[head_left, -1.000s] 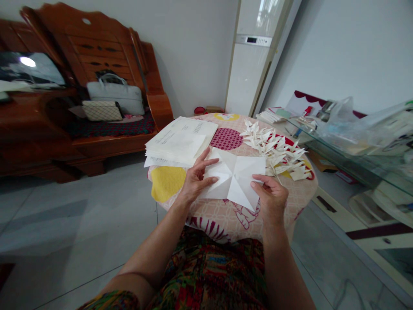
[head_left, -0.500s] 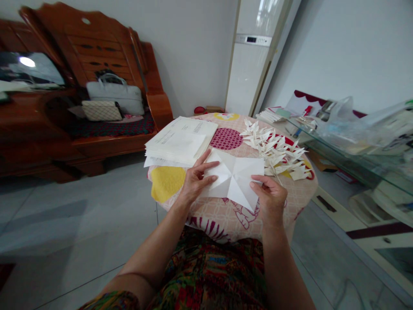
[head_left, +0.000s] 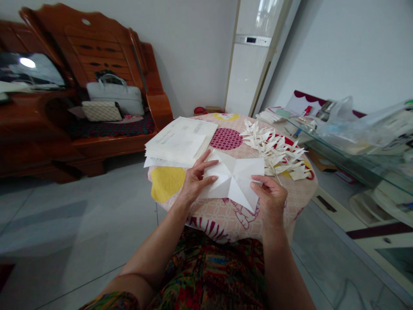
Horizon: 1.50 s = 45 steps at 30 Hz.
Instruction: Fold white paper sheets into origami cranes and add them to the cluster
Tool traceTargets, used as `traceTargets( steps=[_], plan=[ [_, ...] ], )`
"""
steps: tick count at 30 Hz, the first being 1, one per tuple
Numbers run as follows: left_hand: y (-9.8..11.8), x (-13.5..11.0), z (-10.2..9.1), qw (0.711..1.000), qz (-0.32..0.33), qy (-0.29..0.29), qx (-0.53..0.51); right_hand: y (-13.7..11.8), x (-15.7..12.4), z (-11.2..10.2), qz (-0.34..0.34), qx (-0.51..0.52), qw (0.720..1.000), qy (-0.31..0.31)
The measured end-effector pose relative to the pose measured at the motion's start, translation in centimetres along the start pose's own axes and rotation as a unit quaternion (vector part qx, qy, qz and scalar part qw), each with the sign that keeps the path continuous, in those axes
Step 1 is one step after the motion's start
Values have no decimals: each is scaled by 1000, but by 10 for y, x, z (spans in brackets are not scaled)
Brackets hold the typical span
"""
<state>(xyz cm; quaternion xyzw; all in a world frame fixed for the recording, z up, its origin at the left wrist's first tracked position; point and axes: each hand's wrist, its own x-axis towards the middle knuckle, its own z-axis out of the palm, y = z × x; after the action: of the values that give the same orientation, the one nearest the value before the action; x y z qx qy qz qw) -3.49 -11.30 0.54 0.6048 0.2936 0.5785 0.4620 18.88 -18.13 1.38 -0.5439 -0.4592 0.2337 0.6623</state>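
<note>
A creased sheet of white paper [head_left: 237, 172] spans the gap between my hands, its fold lines crossing near the middle and its lower corner pointing toward me. My left hand [head_left: 196, 178] holds the left side, thumb on top, with the index and middle fingers stretched along it. On the right edge, my right hand [head_left: 271, 193] pinches the sheet between thumb and fingers. A stack of printed paper [head_left: 180, 137] lies just beyond my left hand. Past my right hand is a pile of folded white paper cranes [head_left: 274, 148].
The small round table wears a patterned cloth [head_left: 206, 224]. At right stands a glass-topped cabinet [head_left: 348, 159] bearing plastic bags [head_left: 342, 120] and papers. A wooden bench [head_left: 122, 116] with a grey handbag [head_left: 116, 97] is at left, and a white floor-standing unit [head_left: 247, 73] behind.
</note>
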Motion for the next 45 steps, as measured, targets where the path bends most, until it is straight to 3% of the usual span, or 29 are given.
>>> traceTargets(
  steps=[16, 30, 37, 45],
  plan=[
    [0, 1, 1, 999, -11, 11, -43, 2, 0, -1, 3, 13, 1000, -18],
    [-2, 0, 3, 1000, -4, -2, -28, 3, 1, 4, 83, 126, 988, -10],
    [3, 2, 3, 1000, 5, 12, -3, 0, 1, 5, 104, 134, 985, 7],
    [5, 3, 3, 1000, 18, 10, 12, 3, 4, 5, 63, 104, 992, 31]
  ],
)
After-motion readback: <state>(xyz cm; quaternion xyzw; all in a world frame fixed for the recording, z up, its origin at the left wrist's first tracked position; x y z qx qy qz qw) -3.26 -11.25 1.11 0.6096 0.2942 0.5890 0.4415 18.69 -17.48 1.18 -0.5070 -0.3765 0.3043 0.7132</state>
